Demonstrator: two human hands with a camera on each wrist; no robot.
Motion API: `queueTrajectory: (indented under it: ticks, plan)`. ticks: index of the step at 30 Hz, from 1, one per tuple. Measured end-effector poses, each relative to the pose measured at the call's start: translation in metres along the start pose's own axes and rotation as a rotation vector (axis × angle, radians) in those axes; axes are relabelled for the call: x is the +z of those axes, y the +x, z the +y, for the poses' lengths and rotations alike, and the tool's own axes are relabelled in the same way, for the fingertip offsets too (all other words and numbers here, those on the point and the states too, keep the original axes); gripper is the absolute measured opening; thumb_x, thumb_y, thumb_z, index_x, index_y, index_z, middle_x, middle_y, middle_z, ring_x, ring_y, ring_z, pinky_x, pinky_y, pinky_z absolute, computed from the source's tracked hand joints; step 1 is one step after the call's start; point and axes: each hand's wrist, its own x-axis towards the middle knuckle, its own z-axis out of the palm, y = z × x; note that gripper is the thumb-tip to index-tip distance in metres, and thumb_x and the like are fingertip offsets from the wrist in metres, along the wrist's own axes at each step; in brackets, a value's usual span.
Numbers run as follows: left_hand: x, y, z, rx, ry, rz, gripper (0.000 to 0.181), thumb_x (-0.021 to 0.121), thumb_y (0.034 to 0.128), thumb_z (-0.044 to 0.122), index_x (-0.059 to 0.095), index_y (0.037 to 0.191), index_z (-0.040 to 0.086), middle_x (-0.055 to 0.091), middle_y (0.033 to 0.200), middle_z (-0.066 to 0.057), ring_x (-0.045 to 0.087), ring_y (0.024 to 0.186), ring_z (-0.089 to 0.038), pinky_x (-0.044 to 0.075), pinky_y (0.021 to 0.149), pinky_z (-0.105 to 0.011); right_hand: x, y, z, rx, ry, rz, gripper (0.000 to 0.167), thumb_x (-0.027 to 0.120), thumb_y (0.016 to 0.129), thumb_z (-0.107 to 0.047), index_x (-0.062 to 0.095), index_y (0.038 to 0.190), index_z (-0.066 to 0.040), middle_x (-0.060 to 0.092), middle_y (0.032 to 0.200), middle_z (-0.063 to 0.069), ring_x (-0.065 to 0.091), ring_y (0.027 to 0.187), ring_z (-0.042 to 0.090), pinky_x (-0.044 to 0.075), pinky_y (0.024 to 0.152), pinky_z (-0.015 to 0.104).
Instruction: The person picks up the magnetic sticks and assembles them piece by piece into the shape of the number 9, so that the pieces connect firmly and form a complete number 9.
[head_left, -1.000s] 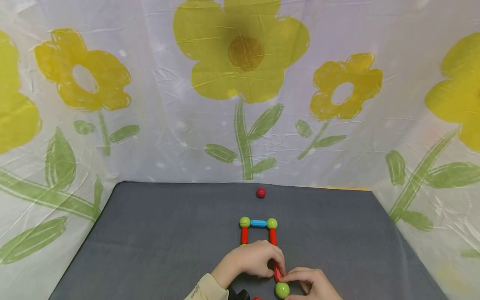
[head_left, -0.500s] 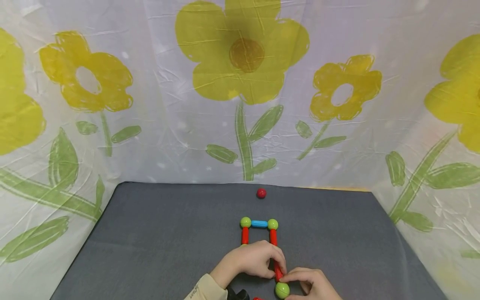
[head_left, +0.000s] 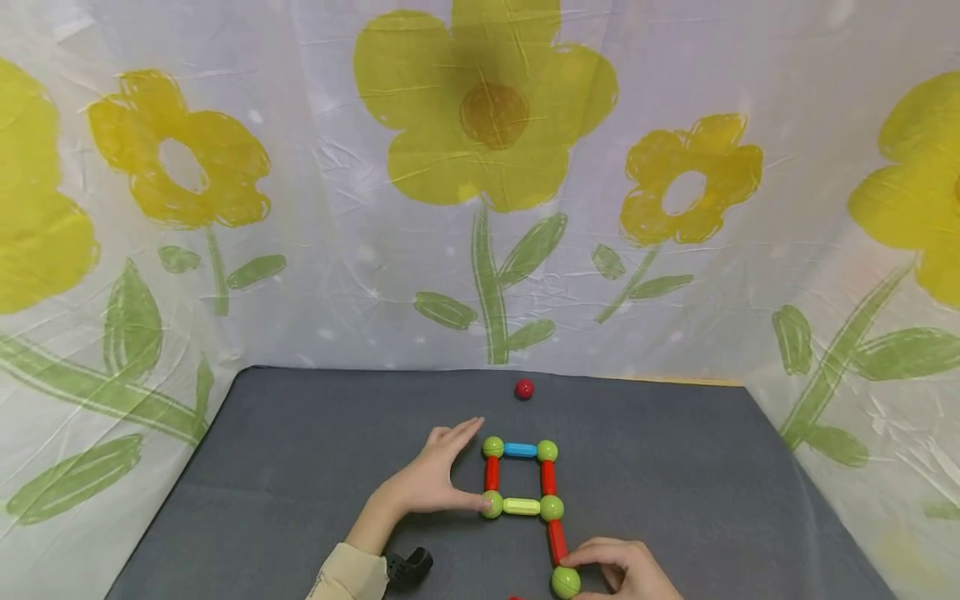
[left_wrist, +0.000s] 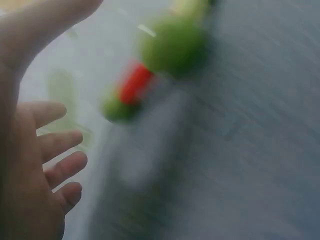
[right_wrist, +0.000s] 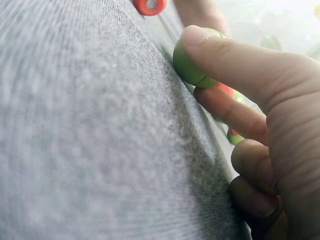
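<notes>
A flat frame of green balls and short rods lies on the dark tabletop: a blue rod (head_left: 520, 450) at the far side, a yellow rod (head_left: 521, 506) at the near side, red rods (head_left: 492, 474) between. One more red rod (head_left: 557, 542) runs from the near right corner to a green ball (head_left: 566, 582). My right hand (head_left: 626, 571) pinches that ball between thumb and finger, also seen in the right wrist view. My left hand (head_left: 431, 475) is spread left of the frame, its thumb at the near left green ball (head_left: 492, 504). The left wrist view is blurred.
A red ball (head_left: 524, 389) lies near the far table edge. Another red piece (right_wrist: 151, 5), ring-ended in the right wrist view, lies at the near side, mostly cut off in the head view. A flowered cloth (head_left: 360, 250) hangs behind the table (head_left: 315, 433).
My left hand has let go of the near red rod and moved left with its fingers spread, uncovering the yellow rod and near corner balls. My right hand stays at the ball.
</notes>
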Motion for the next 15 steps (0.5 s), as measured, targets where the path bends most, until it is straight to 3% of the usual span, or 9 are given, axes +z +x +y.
queueTrajectory:
  ticks: [4, 9, 15]
  plan:
    - [0.013, 0.000, -0.018, -0.002, -0.010, -0.047, 0.124, 0.090, 0.0766, 0.062, 0.021, 0.172, 0.023, 0.025, 0.175, 0.000, 0.035, 0.144, -0.031, 0.038, 0.111, -0.067, 0.000, -0.001, 0.002, -0.021, -0.013, 0.009, 0.031, 0.083, 0.093, -0.012, 0.079, 0.124, -0.017, 0.077, 0.110, -0.003, 0.032, 0.052, -0.012, 0.034, 0.042, 0.020]
    - [0.018, 0.008, -0.023, 0.012, 0.011, -0.043, 0.123, 0.091, 0.0742, 0.064, 0.025, 0.171, 0.027, 0.032, 0.172, -0.002, 0.041, 0.138, -0.027, 0.040, 0.110, -0.065, 0.001, -0.001, -0.001, -0.013, -0.002, 0.007, 0.031, 0.084, 0.093, -0.014, 0.079, 0.123, -0.016, 0.077, 0.111, -0.002, 0.033, 0.053, -0.012, 0.035, 0.042, 0.020]
    - [0.021, 0.007, -0.024, 0.003, 0.027, -0.016, 0.122, 0.090, 0.0727, 0.068, 0.029, 0.170, 0.027, 0.036, 0.170, 0.000, 0.043, 0.135, -0.027, 0.040, 0.109, -0.064, 0.003, 0.000, -0.002, -0.005, -0.006, 0.017, 0.030, 0.084, 0.092, -0.015, 0.080, 0.122, -0.015, 0.077, 0.110, -0.003, 0.034, 0.053, -0.012, 0.035, 0.043, 0.020]
